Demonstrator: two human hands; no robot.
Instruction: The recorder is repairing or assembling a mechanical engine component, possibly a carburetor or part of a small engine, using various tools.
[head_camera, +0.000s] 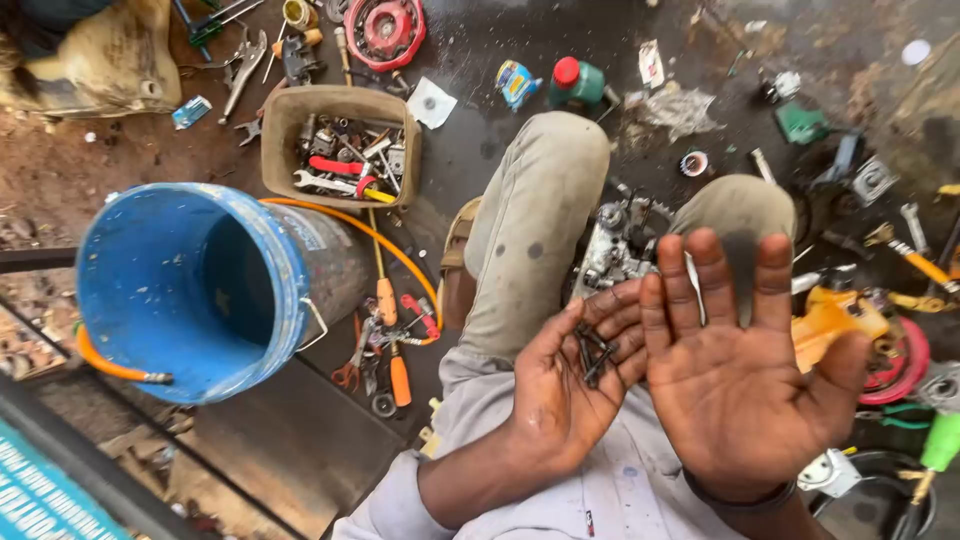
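My left hand (575, 385) is palm up and cupped, with several small dark screws (595, 352) lying in it. My right hand (745, 370) is beside it, palm up, fingers spread and empty. Its edge touches the left hand's fingers. Both hands hover above my knees in grey trousers (530, 210). Between the knees sits a small metal engine part (620, 245) on the ground.
A blue bucket (150, 290) lies on its side at the left, with an orange hose (370, 240) beside it. A tan tray (285, 125) holds wrenches and parts. Screwdrivers and pliers (390, 345) lie near my leg. A yellow machine housing (830, 315) and red wheels are around.
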